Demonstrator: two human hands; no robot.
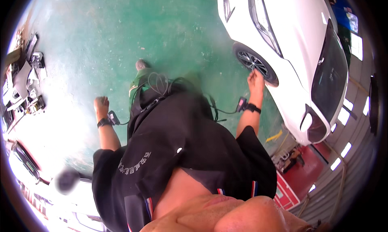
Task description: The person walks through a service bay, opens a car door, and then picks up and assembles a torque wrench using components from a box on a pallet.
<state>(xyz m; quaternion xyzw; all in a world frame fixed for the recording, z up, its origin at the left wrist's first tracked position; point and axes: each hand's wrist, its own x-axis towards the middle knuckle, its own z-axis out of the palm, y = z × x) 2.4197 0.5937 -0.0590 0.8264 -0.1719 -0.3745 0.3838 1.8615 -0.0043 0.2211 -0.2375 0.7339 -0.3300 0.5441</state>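
Note:
My left hand (pixel 101 104) hangs out to the left over the floor, its fingers curled in, with nothing seen in it. On the right, my right hand (pixel 256 81) is raised, fingers bent together, and no object shows between them. It overlaps the front wheel (pixel 252 61) of a white car (pixel 283 42) in the picture; I cannot tell whether they touch, though they look apart. Each wrist carries a black strap with a small boxy device, the left device (pixel 113 117) and the right device (pixel 241 104), both with black cables running toward my body.
Green painted floor (pixel 182 26) stretches ahead. Loose parts (pixel 30 78) are piled along the left side. A round dark blurred object (pixel 67 180) is at the lower left. Past the car's rear, a yellow strip (pixel 274 136) lies near a red area (pixel 309 165).

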